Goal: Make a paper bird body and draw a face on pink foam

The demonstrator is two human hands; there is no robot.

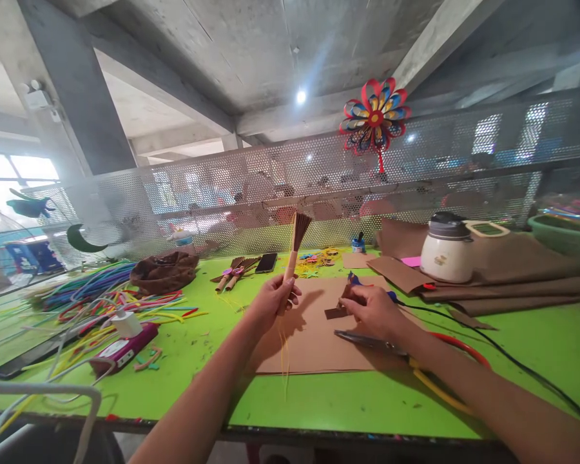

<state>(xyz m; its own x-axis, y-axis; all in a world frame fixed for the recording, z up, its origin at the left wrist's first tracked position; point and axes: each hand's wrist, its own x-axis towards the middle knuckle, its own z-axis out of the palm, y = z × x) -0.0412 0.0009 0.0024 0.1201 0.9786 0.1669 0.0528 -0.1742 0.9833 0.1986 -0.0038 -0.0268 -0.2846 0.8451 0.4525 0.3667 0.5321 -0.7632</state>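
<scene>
My left hand (281, 298) is wrapped round the tan handle of a small broom-like craft piece (300, 233), held upright with its dark brown fringe fanned at the top. Thin yellow strands (284, 351) hang below that hand. Over a brown paper sheet (314, 351), my right hand (370, 308) has its fingers pinched together on a small dark brown strip (336, 313). Just behind these fingers shows a blue tool (391, 296) with a black cord, partly hidden. Scissors (367, 340) lie beneath my right wrist, their red and yellow handles partly covered by the forearm.
Finished-looking brown pieces (232, 274) and a phone (267, 262) lie beyond my left hand. Coloured pipe strands (96, 283) and a purple power strip (125, 348) are at left. A white jug (447, 248) stands at right by folded brown sheets (512, 283). Perforated metal panel (251, 200) behind.
</scene>
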